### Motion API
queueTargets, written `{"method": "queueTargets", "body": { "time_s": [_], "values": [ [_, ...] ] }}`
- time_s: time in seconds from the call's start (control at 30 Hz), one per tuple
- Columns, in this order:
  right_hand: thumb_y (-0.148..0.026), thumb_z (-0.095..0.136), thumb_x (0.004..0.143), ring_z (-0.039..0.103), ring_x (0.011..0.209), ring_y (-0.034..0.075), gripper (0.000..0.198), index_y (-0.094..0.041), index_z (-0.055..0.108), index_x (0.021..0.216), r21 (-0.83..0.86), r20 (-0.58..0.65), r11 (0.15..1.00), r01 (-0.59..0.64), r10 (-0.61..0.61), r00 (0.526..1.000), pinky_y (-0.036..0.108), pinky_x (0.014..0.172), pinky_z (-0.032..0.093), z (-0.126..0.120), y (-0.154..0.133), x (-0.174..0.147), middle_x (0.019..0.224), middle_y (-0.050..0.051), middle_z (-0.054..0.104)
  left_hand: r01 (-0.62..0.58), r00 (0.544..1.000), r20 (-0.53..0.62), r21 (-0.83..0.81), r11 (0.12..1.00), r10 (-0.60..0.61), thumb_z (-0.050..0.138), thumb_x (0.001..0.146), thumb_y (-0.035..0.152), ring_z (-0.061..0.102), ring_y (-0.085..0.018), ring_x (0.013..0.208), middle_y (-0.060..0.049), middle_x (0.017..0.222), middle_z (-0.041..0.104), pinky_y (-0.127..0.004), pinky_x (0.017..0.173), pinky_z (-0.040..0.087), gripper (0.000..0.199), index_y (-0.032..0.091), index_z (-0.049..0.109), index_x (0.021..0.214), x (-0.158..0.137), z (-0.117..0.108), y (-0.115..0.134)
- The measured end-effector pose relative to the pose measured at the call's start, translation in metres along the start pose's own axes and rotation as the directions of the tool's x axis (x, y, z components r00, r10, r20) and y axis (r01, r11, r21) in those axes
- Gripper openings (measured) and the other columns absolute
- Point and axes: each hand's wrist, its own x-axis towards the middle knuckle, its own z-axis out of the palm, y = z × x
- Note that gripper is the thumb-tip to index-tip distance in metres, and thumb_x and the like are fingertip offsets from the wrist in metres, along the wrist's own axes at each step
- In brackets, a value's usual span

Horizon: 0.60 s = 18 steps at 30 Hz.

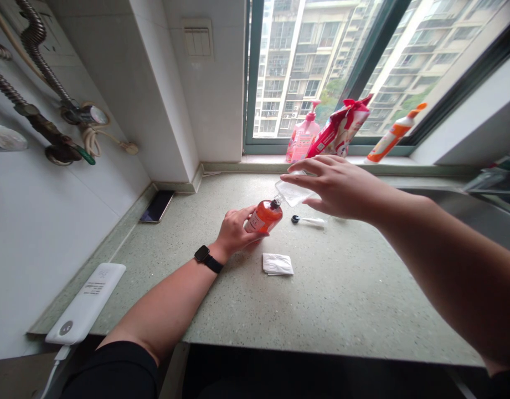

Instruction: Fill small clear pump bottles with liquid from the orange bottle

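My left hand (237,234) is wrapped round an orange bottle (268,217) with a white label and a dark neck, held tilted over the counter. In my right hand (325,185) is a clear plastic bottle (294,191), tipped so that its mouth meets the orange bottle's neck. Whether liquid is passing between them cannot be made out. Behind and right of the orange bottle lies a black cap with a clear stem (308,221). A folded white tissue (278,264) rests on the counter in front of the bottles.
The speckled green counter (341,299) runs to a metal sink (454,216) at right. A phone (157,206) and a white power bank (86,303) lie at left. On the sill stand a pink pump bottle (302,138), a red bag (340,130) and an orange-and-white bottle (393,136).
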Motion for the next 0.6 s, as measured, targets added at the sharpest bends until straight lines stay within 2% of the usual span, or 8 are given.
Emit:
{"method": "queueTargets", "body": {
  "time_s": [0.6],
  "values": [
    [-0.031,0.07,0.097,0.065,0.121,0.031,0.063,-0.035,0.055,0.158,-0.041,0.029,0.999,0.017,-0.016,0.999,0.048,0.108,0.051,-0.0086,-0.0047,0.0074,0.146,0.008,0.066,0.033,0.999,0.008,-0.007,0.999,-0.033,0.087,0.085,0.067,0.08,-0.03,0.103,-0.013,0.117,0.083,-0.051,0.103,0.057,0.079,0.021,0.065,0.145,-0.0013,0.0,0.0006]
  ]
}}
